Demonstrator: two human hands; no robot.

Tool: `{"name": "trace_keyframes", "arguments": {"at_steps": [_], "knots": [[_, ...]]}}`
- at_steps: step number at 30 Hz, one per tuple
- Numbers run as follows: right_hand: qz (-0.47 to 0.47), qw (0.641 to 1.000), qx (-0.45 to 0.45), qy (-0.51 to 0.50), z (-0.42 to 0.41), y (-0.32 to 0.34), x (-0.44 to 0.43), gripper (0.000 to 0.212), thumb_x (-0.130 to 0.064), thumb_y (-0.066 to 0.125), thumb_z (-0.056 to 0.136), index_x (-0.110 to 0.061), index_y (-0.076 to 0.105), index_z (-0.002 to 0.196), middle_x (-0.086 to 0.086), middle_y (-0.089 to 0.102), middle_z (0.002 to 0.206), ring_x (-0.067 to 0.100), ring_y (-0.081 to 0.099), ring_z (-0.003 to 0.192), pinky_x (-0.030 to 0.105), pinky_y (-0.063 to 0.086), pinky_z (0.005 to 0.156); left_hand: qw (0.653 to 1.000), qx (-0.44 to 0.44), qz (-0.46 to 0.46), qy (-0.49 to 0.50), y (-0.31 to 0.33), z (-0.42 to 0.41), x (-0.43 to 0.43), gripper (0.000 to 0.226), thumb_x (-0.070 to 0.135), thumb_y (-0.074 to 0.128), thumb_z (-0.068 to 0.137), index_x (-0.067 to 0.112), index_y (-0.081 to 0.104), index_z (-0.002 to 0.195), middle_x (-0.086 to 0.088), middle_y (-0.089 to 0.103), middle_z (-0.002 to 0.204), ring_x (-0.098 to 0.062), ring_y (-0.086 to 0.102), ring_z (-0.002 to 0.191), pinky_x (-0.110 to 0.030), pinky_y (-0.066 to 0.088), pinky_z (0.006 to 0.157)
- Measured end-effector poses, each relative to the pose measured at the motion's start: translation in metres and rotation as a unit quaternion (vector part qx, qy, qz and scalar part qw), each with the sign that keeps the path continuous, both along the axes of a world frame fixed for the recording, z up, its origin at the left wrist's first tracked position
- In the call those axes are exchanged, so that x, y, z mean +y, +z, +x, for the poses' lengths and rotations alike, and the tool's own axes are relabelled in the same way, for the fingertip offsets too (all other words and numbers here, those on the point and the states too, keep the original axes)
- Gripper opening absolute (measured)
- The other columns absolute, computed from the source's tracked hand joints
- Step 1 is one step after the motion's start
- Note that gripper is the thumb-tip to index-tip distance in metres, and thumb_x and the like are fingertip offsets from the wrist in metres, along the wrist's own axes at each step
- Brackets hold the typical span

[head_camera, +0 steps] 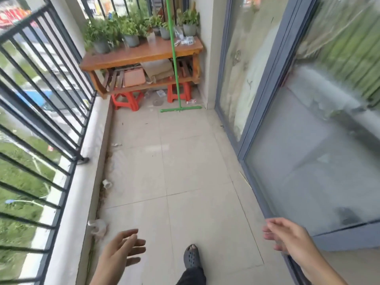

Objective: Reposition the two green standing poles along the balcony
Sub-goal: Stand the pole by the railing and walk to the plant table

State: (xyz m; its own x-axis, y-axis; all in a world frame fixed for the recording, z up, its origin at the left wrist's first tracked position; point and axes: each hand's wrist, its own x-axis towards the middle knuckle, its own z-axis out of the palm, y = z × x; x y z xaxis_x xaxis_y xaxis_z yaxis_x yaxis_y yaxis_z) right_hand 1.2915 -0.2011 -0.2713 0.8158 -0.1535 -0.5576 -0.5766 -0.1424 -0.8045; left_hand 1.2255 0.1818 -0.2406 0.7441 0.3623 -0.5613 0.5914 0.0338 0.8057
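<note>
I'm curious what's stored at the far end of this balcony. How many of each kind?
Green standing pole with flat foot: 1
Orange plastic stools: 2
Wooden two-tier bench: 1
Grey plant pots: too blurred to count
Total counted: 4

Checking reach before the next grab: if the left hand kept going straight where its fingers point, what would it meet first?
Probably nothing near: the left hand points over bare beige floor tiles; depth is unclear.

The green pole (173, 54) runs out of the top edge, so its upper end is unseen; only one such pole shows. Both forearms are cut by the bottom edge. The railing (41, 95) and glass door (308, 120) are smeared by blur. Clutter under the counter (144, 55) is too indistinct to name.
</note>
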Motion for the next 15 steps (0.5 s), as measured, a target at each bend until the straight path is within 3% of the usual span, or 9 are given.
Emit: {"name": "trace_keyframes", "arguments": {"at_steps": [4,8,11,12,15], "knots": [[0.019,0.999,-0.011,-0.032,0.082,0.03,0.011,0.008,-0.005,0.062,0.091,-0.001,0.068,0.095,0.003,0.076,0.067,0.014,0.072,0.057,0.032,0.045,0.057,0.999,-0.025,-0.003,-0.046,0.032,0.112,0.007,0.021,0.004,0.049,0.094,-0.003,0.061,0.11,-0.031,0.068,0.096,-0.038,0.065,0.083,-0.039,0.05,0.07],[0.028,0.998,-0.034,-0.051,0.154,0.046,0.014,0.016,-0.008,0.064,0.09,0.004,0.067,0.1,0.013,0.075,0.079,0.01,0.072,0.055,0.033,0.045,0.058,0.996,-0.039,0.015,-0.074,0.052,0.215,0.015,0.021,0.003,0.048,0.094,-0.004,0.06,0.111,-0.031,0.067,0.096,-0.036,0.063,0.08,-0.037,0.048,0.069],[0.026,0.997,-0.035,-0.058,0.205,0.049,0.011,0.055,-0.044,0.086,0.061,-0.004,0.072,0.094,0.008,0.078,0.075,0.018,0.075,0.064,0.033,0.049,0.057,0.997,-0.044,0.026,-0.065,0.059,0.281,0.021,0.021,0.004,0.049,0.094,-0.003,0.061,0.109,-0.032,0.068,0.098,-0.041,0.066,0.087,-0.042,0.051,0.074],[0.02,0.997,-0.037,-0.061,0.225,0.048,0.01,0.053,-0.044,0.087,0.061,-0.005,0.072,0.093,0.007,0.079,0.074,0.024,0.075,0.069,0.034,0.049,0.06,0.997,-0.042,0.028,-0.061,0.058,0.302,0.021,0.021,0.005,0.049,0.094,-0.003,0.062,0.11,-0.032,0.069,0.098,-0.044,0.067,0.09,-0.044,0.052,0.076],[0.008,0.996,-0.037,-0.08,0.296,0.036,-0.004,0.009,-0.005,0.066,0.088,0.0,0.071,0.095,0.014,0.078,0.078,0.034,0.072,0.081,0.037,0.044,0.065,0.998,-0.034,0.034,-0.045,0.051,0.365,0.017,0.021,0.005,0.05,0.094,-0.003,0.062,0.109,-0.031,0.069,0.098,-0.045,0.067,0.093,-0.046,0.051,0.077]]}}
